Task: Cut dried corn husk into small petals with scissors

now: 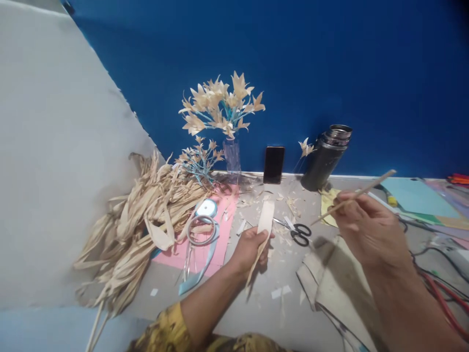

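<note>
My left hand (252,247) is closed on a pale, flat corn husk strip (266,215), which stands up above the thumb; its narrow tail hangs below the fingers. Raised at the right, my right hand (370,225) pinches a long, thin husk strip (377,182) between thumb and fingers, tilted up to the right. Black-handled scissors (300,234) lie on the table between the two hands. Small husk scraps are scattered around them. Left of my left hand are a tape roll (201,230) and a light blue ribbon spool (205,208) on pink paper (229,215).
Dried corn husks (146,220) are heaped at the left. Husk flowers (220,100) stand in a clear vase (231,156) by the blue wall. A phone (274,165) and a dark flask (326,159) lean there. Cables (439,288) and coloured paper (421,195) lie at the right.
</note>
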Available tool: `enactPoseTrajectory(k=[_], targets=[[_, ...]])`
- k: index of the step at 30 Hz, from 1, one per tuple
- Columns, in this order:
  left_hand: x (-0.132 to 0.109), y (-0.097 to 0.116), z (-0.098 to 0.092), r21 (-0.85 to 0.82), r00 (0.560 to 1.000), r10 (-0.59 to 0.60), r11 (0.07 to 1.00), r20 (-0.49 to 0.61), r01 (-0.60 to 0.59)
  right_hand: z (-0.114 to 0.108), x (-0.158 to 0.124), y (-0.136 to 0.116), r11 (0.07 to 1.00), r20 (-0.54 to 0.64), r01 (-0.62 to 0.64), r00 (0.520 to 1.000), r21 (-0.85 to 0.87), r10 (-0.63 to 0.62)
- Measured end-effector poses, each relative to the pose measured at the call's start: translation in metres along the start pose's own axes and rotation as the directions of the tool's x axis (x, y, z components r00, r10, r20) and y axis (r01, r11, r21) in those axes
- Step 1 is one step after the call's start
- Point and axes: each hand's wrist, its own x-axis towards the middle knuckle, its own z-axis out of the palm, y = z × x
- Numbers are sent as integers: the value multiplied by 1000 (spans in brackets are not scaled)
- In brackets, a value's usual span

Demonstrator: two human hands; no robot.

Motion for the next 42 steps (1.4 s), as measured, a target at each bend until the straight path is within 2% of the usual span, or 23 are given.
enactPoseTrajectory(k=[2, 3, 5, 7, 9, 11, 13, 16, 21, 23, 24, 26, 28, 29, 30, 31, 32, 33, 34, 35, 38, 40, 42], targets=[[1, 0, -1, -68, 1000, 4, 998, 1, -4, 9, -6, 0, 996, -67, 30, 997, 89, -24], [1, 1, 0, -94, 1000, -2, 996, -2, 2, 16, -12, 1, 995, -53, 67, 997, 69, -64], [0, 5, 1, -141, 1000, -22, 990, 1, 22, 30, -25, 4, 977, 75, 196, 979, -80, -191], [-2, 9, 2, -202, 1000, -29, 979, 1, 29, 40, -39, 11, 911, 275, 374, 907, -174, -320], [-2, 13, 2, -265, 999, -33, 964, -20, 26, 46, -50, 20, 826, 418, 535, 802, -180, -428], [-1, 14, -1, -299, 995, -48, 954, -82, 22, 47, -56, 29, 730, 513, 666, 685, -155, -517], [1, 14, -4, -306, 985, -62, 952, -159, 10, 45, -56, 34, 647, 565, 749, 600, -146, -567], [4, 14, -7, -307, 980, -56, 952, -192, -6, 44, -53, 36, 585, 581, 793, 561, -170, -590], [3, 18, -6, -310, 994, 4, 950, -105, -37, 50, -52, 46, 545, 643, 823, 506, -161, -575], [2, 19, -6, -301, 996, 27, 952, -90, -53, 53, -55, 52, 583, 674, 799, 513, -148, -532], [1, 20, -6, -292, 996, 38, 954, -84, -61, 55, -56, 54, 630, 676, 765, 534, -132, -508], [1, 20, -5, -253, 995, 59, 964, -79, -78, 60, -60, 52, 791, 649, 605, 639, -93, -412], [0, 18, -4, -180, 992, 84, 979, -94, -99, 66, -61, 47, 970, 611, 240, 775, -48, -161], [0, 16, -3, -134, 990, 91, 986, -103, -105, 70, -61, 43, 1000, 602, -8, 798, -23, 21], [-1, 15, -2, -79, 989, 94, 991, -113, -103, 74, -59, 40, 969, 602, -247, 776, 15, 189], [-1, 14, -1, -24, 988, 94, 995, -123, -98, 77, -57, 38, 903, 613, -426, 729, 58, 305], [-2, 13, 0, 24, 987, 95, 995, -131, -93, 79, -54, 36, 837, 610, -541, 692, 84, 386], [-2, 12, 0, 64, 986, 101, 994, -136, -93, 80, -49, 35, 795, 586, -599, 680, 98, 440], [-3, 12, 1, 96, 984, 116, 990, -139, -103, 79, -45, 35, 788, 541, -609, 696, 95, 473], [-4, 13, 1, 119, 981, 138, 985, -139, -121, 78, -39, 34, 810, 470, -582, 737, 75, 485], [-5, 13, -1, 181, 977, 181, 971, -116, -158, 72, -26, 33, 916, 326, -395, 859, -69, 395], [-6, 12, -2, 262, 984, 166, 954, -72, -142, 71, -21, 33, 944, 361, -279, 874, -177, 326], [-6, 10, -4, 332, 990, 141, 935, -20, -126, 72, -21, 34, 933, 424, -274, 835, -233, 350]])
